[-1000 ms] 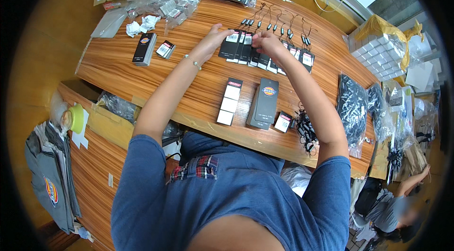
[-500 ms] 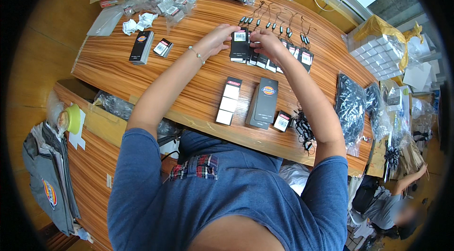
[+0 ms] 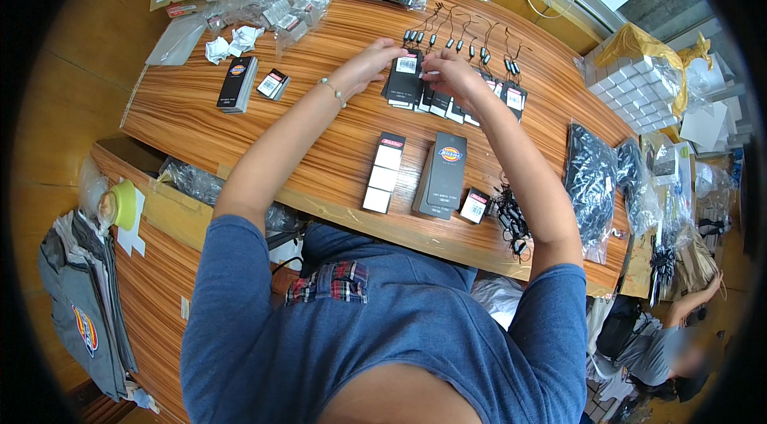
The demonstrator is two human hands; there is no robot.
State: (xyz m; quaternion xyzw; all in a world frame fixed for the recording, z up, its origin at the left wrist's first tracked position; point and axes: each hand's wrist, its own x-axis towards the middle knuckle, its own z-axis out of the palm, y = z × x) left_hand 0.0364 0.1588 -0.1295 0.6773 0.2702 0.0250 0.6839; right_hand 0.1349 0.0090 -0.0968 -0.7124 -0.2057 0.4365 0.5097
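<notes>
Black and flat, the hang tag (image 3: 406, 75) stands raised just above the centre of the frame, long axis running roughly up and down the picture, pinched at its left edge by the left hand (image 3: 369, 63) and met at its upper right corner by the closed fingertips of the right hand (image 3: 447, 71). Both hands are at it, the left holding more of it. Beyond lies the row of strings (image 3: 463, 42). A second ago both hands pressed flat on the tag row (image 3: 459, 104); now one tag is lifted.
</notes>
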